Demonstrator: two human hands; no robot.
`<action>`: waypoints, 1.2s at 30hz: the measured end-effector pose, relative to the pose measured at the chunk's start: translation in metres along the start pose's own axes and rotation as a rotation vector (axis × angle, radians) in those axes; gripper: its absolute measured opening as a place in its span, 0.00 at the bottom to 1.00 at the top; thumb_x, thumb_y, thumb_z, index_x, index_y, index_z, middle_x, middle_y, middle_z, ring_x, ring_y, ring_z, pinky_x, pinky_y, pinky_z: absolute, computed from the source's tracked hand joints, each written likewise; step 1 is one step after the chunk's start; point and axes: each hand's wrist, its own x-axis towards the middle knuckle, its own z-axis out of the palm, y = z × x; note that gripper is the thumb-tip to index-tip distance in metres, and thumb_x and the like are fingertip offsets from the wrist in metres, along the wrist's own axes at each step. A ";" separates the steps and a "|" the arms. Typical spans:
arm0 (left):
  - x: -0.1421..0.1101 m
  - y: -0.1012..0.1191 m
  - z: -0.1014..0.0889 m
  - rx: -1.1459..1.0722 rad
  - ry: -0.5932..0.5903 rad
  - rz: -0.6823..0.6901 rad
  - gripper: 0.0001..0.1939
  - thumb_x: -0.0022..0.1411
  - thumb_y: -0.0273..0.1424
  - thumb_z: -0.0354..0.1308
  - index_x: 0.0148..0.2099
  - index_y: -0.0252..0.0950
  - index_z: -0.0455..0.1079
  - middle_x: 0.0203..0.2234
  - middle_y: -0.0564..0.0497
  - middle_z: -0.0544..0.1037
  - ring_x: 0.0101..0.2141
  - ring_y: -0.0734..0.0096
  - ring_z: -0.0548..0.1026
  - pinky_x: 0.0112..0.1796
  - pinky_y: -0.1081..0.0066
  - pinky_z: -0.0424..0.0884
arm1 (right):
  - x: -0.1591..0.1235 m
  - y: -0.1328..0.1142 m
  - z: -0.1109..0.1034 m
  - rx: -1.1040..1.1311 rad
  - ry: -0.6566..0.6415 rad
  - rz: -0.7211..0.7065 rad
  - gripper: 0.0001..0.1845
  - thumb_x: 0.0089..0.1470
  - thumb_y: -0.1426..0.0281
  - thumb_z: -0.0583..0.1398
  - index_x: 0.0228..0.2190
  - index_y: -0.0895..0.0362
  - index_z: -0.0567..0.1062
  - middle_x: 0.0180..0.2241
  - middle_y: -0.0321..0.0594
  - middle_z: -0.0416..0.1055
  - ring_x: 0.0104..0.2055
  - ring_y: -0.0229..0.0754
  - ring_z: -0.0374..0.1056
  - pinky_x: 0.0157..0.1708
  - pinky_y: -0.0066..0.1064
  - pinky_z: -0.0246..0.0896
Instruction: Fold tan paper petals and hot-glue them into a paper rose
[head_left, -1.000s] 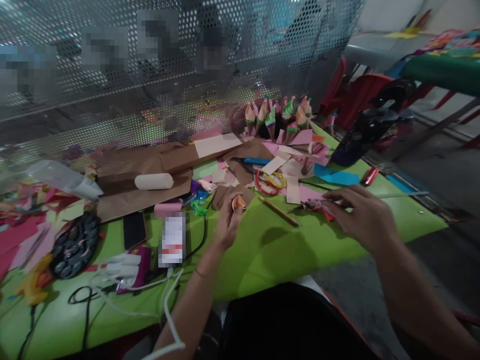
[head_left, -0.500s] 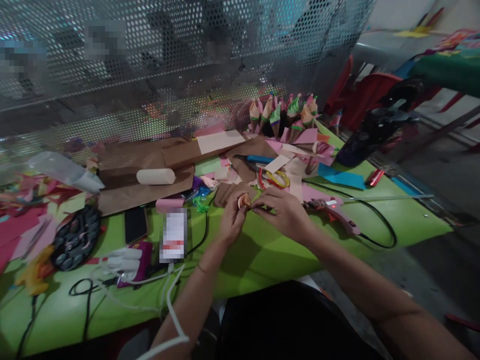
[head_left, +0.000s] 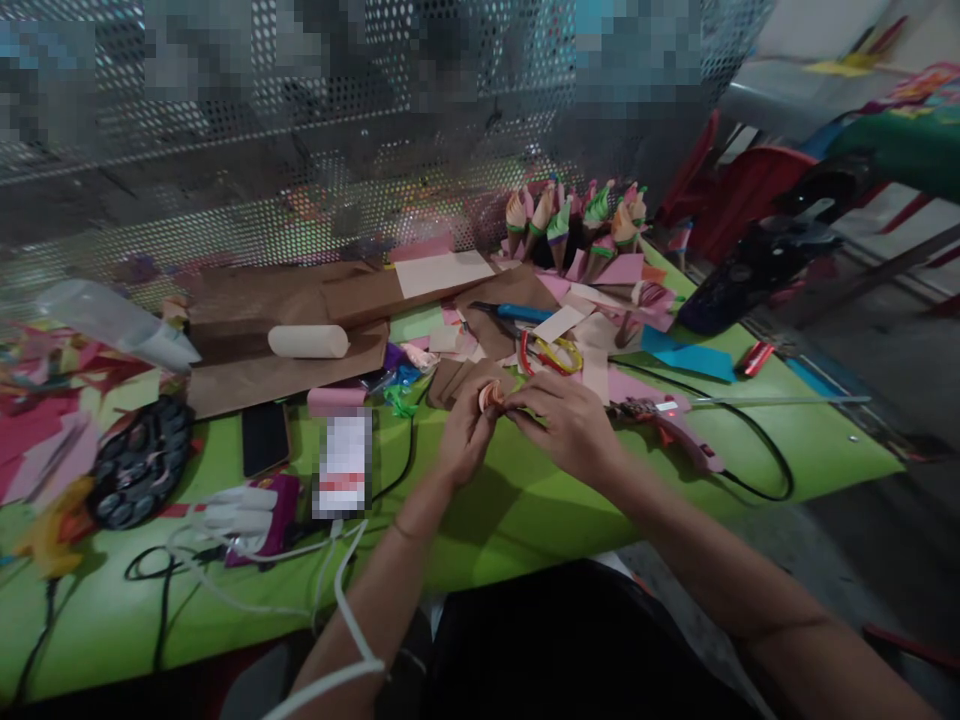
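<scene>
My left hand (head_left: 463, 440) grips a small peach-and-brown swirled piece (head_left: 490, 394), which looks like a rolled paper cone with a frill. Closed in a pinch, my right hand (head_left: 566, 425) meets the piece at its right side; the fingertips hide that spot. Just behind the hands lie brown paper pieces (head_left: 454, 382). Farther back are scissors (head_left: 568, 357) with red and yellow handles and a blue-handled tool (head_left: 521, 312). A pink glue gun (head_left: 686, 435) with a lit red light rests right of my right hand.
Paper ice cream cones (head_left: 559, 230) stand at the back by the perforated metal panel (head_left: 337, 170). A dark bottle (head_left: 720, 290) leans at right. On the left are a black phone (head_left: 265, 440), a second phone (head_left: 343, 465), white cables (head_left: 341, 585), a yellow glue gun (head_left: 56, 530) and a clear bottle (head_left: 105, 315).
The camera view has shifted slightly. Both hands stay together at the swirled piece, which appears turned a little in my left fingers.
</scene>
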 end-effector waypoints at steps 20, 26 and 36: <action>0.000 -0.001 0.000 0.000 0.002 -0.039 0.23 0.71 0.47 0.41 0.56 0.38 0.62 0.49 0.44 0.74 0.49 0.63 0.73 0.52 0.64 0.69 | -0.001 0.000 0.003 0.031 0.046 -0.015 0.07 0.60 0.72 0.60 0.33 0.56 0.79 0.31 0.42 0.76 0.34 0.43 0.72 0.35 0.32 0.65; 0.001 -0.001 0.001 -0.043 -0.008 -0.030 0.27 0.70 0.51 0.40 0.56 0.37 0.62 0.50 0.42 0.73 0.50 0.62 0.72 0.53 0.63 0.68 | -0.001 0.002 0.006 0.012 0.039 -0.009 0.05 0.59 0.73 0.62 0.33 0.55 0.79 0.32 0.41 0.77 0.35 0.42 0.72 0.36 0.32 0.64; 0.001 0.000 0.003 -0.117 -0.014 -0.036 0.26 0.70 0.51 0.42 0.56 0.36 0.63 0.50 0.42 0.73 0.51 0.60 0.71 0.54 0.62 0.67 | 0.003 0.007 0.000 -0.022 0.042 -0.112 0.05 0.58 0.74 0.61 0.32 0.56 0.79 0.31 0.42 0.75 0.33 0.42 0.70 0.32 0.31 0.59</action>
